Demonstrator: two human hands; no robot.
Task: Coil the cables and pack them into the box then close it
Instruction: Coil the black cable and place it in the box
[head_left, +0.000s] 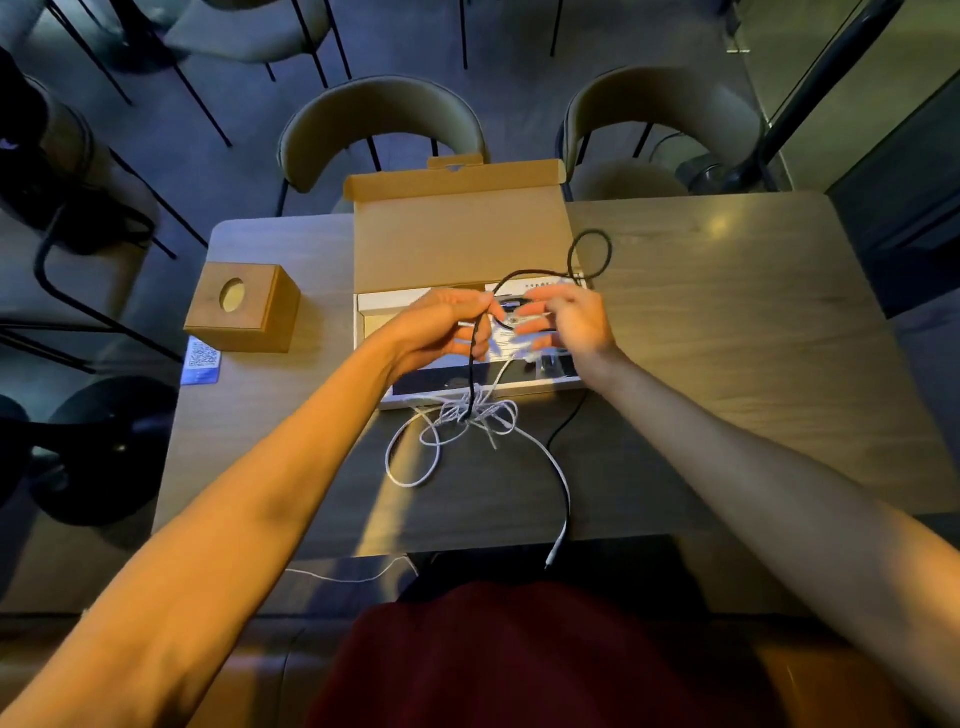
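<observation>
Black cable (589, 258) looped above open box (457, 244), pinched in left hand (441, 327) grip, strand hanging down. Right hand (576, 319) blurred, fingers partly open beside loop (hold on it? cannot tell). White cable (457, 421) tangled on counter (727, 312) near box front. Wooden block (244, 309) off left.

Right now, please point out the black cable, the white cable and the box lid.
black cable (602, 248): head view, on its far loop.
white cable (410, 480): head view, on the near loop on the table.
box lid (457, 239): head view, on its inner face.
</observation>
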